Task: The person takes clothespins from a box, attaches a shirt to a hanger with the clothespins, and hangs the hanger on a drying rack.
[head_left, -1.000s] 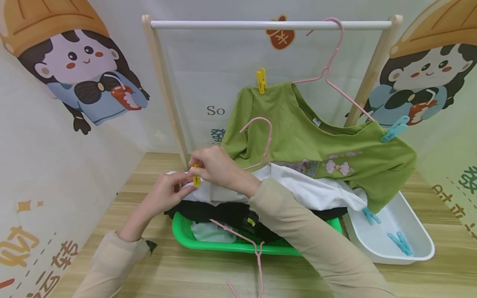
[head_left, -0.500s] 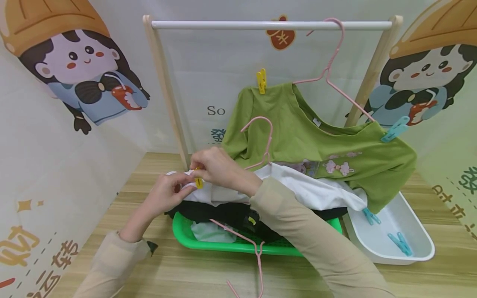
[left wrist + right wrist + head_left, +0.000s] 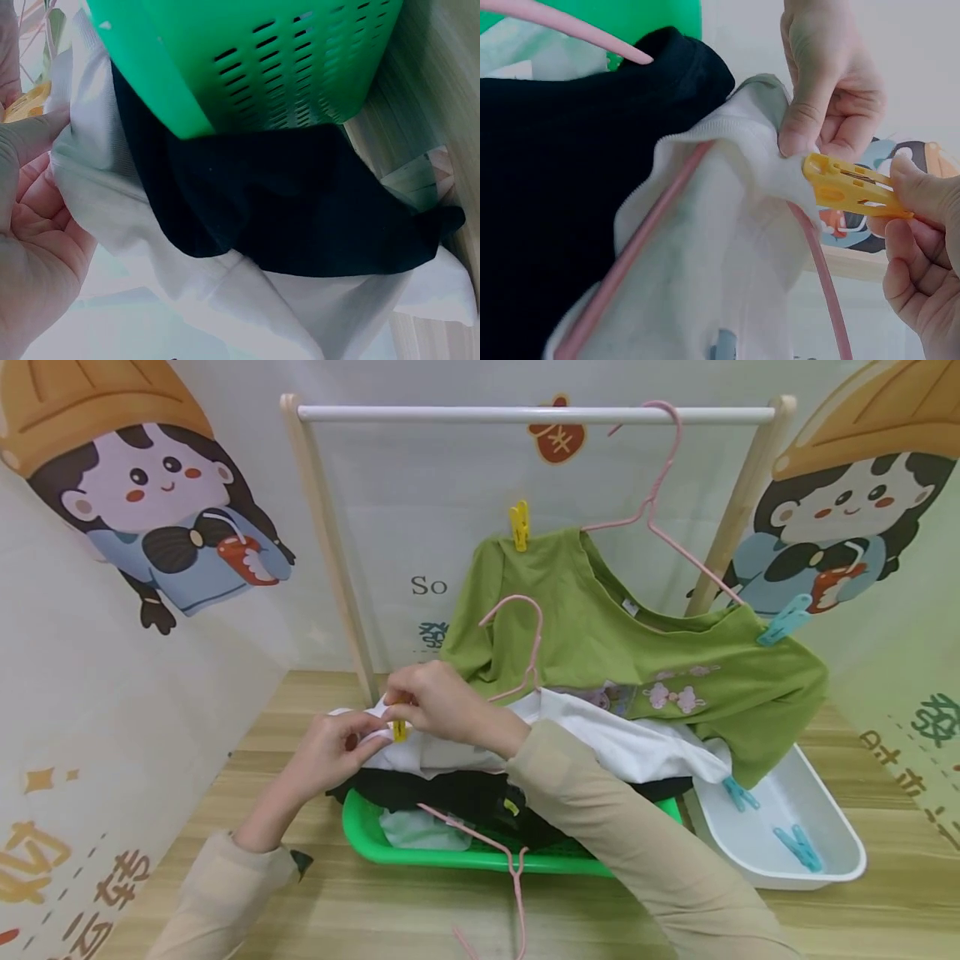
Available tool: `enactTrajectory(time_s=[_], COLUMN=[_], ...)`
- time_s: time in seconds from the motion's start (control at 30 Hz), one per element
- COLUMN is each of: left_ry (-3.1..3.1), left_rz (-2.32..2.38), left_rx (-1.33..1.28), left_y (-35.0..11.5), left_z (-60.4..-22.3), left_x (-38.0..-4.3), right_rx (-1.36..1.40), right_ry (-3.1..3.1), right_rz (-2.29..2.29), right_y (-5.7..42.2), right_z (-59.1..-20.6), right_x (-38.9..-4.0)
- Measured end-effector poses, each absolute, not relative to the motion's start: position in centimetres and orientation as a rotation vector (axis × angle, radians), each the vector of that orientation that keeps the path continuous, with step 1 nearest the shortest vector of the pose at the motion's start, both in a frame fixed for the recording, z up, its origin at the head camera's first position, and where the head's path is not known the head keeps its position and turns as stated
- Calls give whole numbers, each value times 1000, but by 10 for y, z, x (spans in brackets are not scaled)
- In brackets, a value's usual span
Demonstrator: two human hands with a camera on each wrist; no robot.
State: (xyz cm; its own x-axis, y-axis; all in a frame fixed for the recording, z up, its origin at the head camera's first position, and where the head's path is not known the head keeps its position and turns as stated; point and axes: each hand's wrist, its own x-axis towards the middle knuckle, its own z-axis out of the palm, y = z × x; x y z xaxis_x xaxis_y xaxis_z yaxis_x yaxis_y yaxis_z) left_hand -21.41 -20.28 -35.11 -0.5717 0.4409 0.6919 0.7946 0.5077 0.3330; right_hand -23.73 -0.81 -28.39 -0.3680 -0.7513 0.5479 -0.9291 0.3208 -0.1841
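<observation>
My right hand (image 3: 442,703) pinches a yellow clothespin (image 3: 851,185) by its handle ends. The pin's nose sits at the shoulder edge of a white garment (image 3: 622,739). Close beside it, my left hand (image 3: 333,747) holds that same edge between thumb and fingers; in the right wrist view the left thumb nearly meets the pin. Inside the white garment runs a pink hanger (image 3: 641,236), its hook standing up through the neckline. Black cloth (image 3: 285,202) lies beneath, draped over the rim of a green basket (image 3: 165,67).
Behind, a green shirt (image 3: 555,602) hangs by a pink hanger from the rack's white bar (image 3: 450,415), with yellow and blue clothespins at its shoulders. To the right stands a white tray (image 3: 840,868) with blue clothespins (image 3: 798,849). Another pink hanger (image 3: 517,885) crosses the basket's front rim.
The yellow clothespin and my right hand have shifted slightly to the right along the white garment's edge. My left hand keeps its hold. The head view has turned a little.
</observation>
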Motion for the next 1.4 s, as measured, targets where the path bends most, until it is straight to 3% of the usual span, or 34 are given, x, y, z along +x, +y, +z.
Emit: enactTrajectory(time_s=[0.5,0.87,1.4], left_ry=[-2199,-2176,-2137], left_rz=[-852,-852,-827], left_rx=[-1023,-1040,-1072], left_y=[-204,-205,-206], left_z=[-355,-356,-357], left_x=[-214,-216,-215], right_rx=[1513,1433,1538], right_ry=[-2288,-2325,-2134], right_rz=[603,796,617], right_y=[-10,-7,-10], right_z=[-286,-284,-290], right_x=[-236,-239,-236])
